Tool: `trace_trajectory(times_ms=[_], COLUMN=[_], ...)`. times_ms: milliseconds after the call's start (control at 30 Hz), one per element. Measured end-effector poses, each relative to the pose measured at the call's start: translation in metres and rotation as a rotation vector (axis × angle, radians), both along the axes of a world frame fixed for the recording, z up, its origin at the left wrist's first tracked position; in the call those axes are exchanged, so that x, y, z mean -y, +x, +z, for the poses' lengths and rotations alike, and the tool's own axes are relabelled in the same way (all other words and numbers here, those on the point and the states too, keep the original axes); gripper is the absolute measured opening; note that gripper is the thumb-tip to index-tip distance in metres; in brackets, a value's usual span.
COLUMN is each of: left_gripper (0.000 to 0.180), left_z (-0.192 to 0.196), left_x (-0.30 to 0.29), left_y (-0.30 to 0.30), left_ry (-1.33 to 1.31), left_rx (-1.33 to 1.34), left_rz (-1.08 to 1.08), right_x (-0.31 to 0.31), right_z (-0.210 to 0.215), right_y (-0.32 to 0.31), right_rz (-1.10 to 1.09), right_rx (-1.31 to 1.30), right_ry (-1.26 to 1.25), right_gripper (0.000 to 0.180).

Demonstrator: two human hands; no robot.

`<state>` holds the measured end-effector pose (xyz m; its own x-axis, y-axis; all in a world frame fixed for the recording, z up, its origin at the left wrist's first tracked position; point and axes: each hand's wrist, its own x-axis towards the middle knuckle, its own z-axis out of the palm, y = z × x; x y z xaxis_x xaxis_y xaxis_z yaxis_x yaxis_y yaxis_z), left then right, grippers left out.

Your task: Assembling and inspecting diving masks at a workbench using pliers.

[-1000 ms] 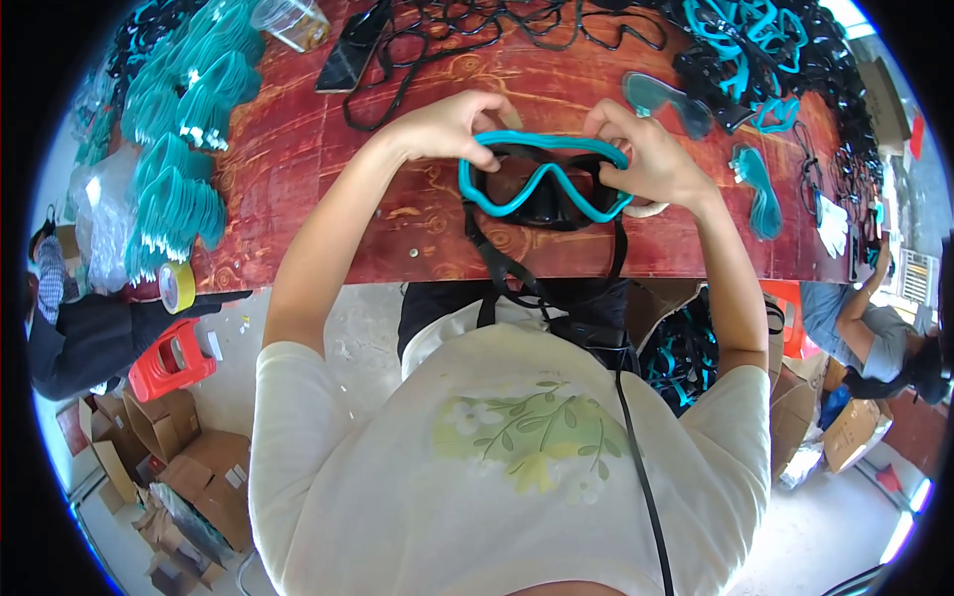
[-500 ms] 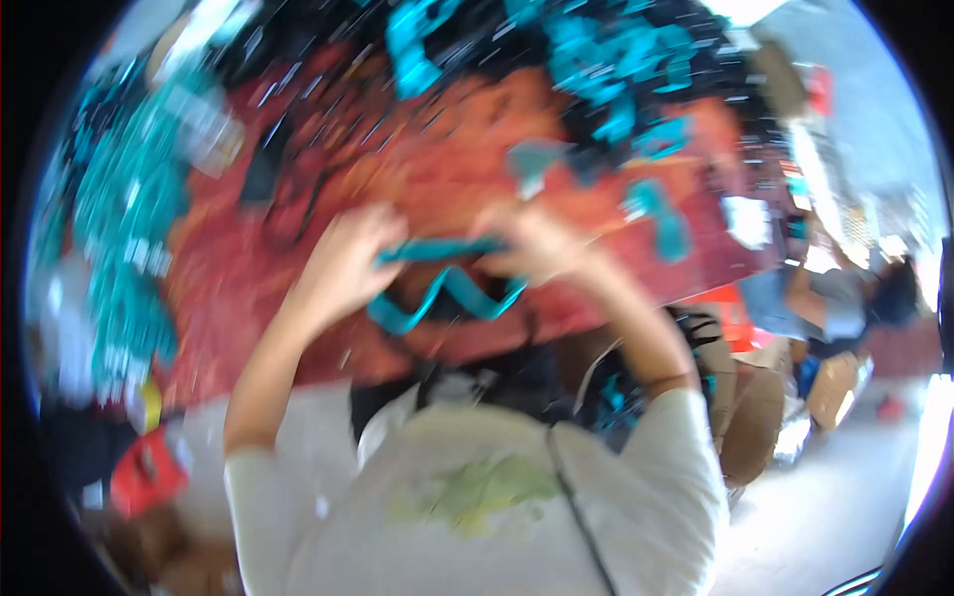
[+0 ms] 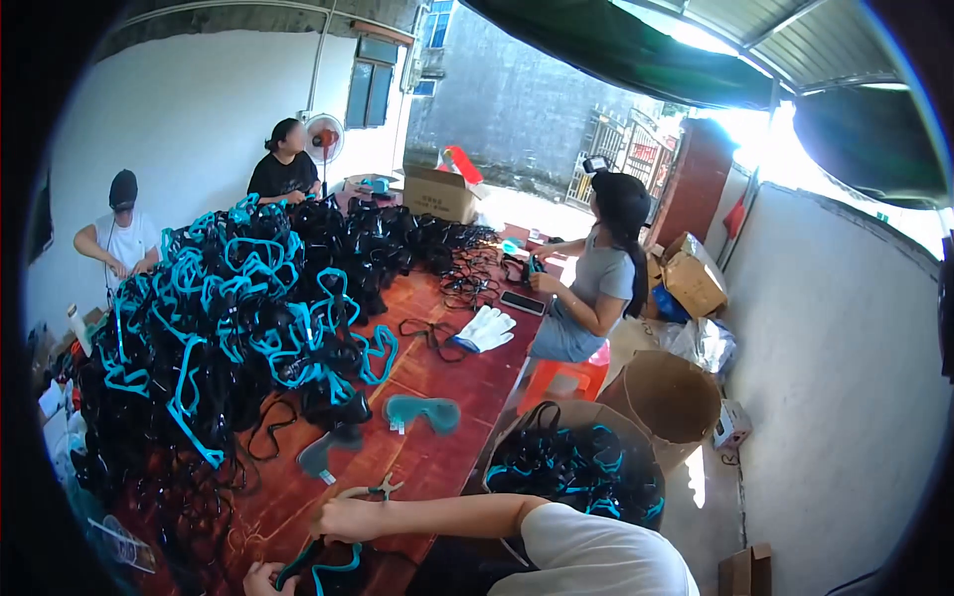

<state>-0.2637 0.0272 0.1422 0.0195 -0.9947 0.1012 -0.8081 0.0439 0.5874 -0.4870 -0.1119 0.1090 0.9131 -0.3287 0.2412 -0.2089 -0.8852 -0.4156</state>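
Head view has swung up from the table across the workshop; our left hand (image 3: 260, 577) and right hand (image 3: 348, 518) still grip the teal diving mask (image 3: 320, 568) at the frame's bottom edge, so we handle it unwatched.

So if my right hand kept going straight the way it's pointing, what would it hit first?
Probably the heap of black and teal goggles. The right hand points left across a bare strip of the table towards it, though depth is unclear.
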Motion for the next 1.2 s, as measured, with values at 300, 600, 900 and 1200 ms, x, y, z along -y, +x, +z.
trace_trajectory(times_ms=[300, 600, 900, 1200], left_gripper=[0.022, 0.019, 0.018, 0.022], left_z=[-0.009, 0.013, 0.016, 0.01], left_x=[-0.006, -0.012, -0.008, -0.01], left_y=[0.005, 0.004, 0.004, -0.01], left_ry=[-0.095, 0.054, -0.177, -0.12], left_rx=[-0.158, -0.122, 0.006, -0.034], left_rz=[-0.01, -0.074, 0.032, 0.081], right_x=[-0.002, -0.011, 0.001, 0.001], right_z=[0.034, 0.039, 0.022, 0.012], right_y=[-0.003, 0.005, 0.015, 0.034], right_rz=[0.088, -0.108, 0.0, 0.01], right_rx=[-0.026, -0.221, 0.131, 0.134], right_ry=[0.164, 0.075, 0.055, 0.013], right_gripper=[0.017, 0.026, 0.027, 0.02])
